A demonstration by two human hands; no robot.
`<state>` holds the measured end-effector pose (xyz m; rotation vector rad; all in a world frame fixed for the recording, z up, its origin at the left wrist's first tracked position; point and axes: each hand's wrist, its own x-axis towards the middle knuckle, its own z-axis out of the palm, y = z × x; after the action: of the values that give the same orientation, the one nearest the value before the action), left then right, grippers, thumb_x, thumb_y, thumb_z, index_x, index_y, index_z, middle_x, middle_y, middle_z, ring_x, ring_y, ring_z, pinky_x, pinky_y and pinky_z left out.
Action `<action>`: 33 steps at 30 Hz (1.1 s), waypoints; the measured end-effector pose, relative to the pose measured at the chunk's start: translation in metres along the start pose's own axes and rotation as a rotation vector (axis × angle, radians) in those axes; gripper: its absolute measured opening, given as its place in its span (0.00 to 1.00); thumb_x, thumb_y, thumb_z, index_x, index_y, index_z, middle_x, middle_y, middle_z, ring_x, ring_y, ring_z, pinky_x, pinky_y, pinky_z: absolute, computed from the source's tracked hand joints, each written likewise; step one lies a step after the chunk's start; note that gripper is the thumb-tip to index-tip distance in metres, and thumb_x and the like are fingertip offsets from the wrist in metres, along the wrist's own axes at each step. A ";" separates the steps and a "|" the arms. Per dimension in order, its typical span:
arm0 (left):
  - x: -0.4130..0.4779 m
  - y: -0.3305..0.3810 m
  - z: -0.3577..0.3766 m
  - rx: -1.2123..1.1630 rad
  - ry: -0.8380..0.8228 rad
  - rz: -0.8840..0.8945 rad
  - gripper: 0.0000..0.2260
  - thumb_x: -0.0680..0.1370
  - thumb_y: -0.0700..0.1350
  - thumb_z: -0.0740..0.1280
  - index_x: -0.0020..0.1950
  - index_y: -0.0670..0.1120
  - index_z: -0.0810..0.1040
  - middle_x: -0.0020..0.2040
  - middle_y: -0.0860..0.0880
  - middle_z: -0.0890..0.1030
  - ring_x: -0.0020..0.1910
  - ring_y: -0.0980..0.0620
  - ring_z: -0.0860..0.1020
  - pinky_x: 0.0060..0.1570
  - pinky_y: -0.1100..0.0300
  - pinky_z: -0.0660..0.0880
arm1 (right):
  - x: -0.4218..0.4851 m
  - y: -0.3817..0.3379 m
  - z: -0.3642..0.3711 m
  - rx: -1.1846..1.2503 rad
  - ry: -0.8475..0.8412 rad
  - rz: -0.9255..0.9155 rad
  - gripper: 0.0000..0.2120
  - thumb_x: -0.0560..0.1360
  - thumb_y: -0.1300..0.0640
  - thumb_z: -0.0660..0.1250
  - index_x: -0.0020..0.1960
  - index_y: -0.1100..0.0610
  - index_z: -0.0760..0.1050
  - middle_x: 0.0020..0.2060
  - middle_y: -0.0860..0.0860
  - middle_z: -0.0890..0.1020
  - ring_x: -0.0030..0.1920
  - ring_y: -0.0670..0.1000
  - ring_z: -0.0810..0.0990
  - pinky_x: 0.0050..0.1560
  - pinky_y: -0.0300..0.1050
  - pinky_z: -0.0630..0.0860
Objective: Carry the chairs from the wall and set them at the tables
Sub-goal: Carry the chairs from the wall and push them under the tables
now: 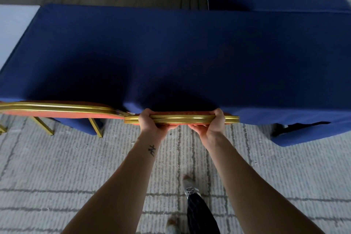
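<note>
The chair point(224, 119) I am carrying sits right at the near edge of the blue-clothed table point(171, 53). Its gold top rail runs left to right, parallel with that edge. My left hand point(150, 122) and right hand point(214, 122) both grip the rail, fingers curled under it and thumbs over the top, one either side of its middle and equally near. The seat and legs are hidden below the rail, so I cannot tell whether they touch the carpet point(76, 167). I judge the next move is straight down and forward. The neighbouring chair point(57, 109) stands just to the left, rail ends nearly meeting.
</note>
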<state>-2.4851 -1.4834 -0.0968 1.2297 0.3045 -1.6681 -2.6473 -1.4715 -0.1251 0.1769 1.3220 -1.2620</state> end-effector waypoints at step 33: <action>0.026 0.007 0.011 -0.003 -0.037 0.027 0.11 0.78 0.45 0.65 0.58 0.42 0.76 0.58 0.39 0.81 0.59 0.33 0.79 0.58 0.22 0.71 | 0.016 -0.008 0.016 0.024 0.056 -0.021 0.14 0.72 0.54 0.65 0.56 0.58 0.75 0.49 0.60 0.82 0.53 0.65 0.85 0.50 0.68 0.83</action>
<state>-2.4849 -1.5092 -0.1110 1.1946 0.2666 -1.6648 -2.6477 -1.4957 -0.1281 0.2172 1.3602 -1.2986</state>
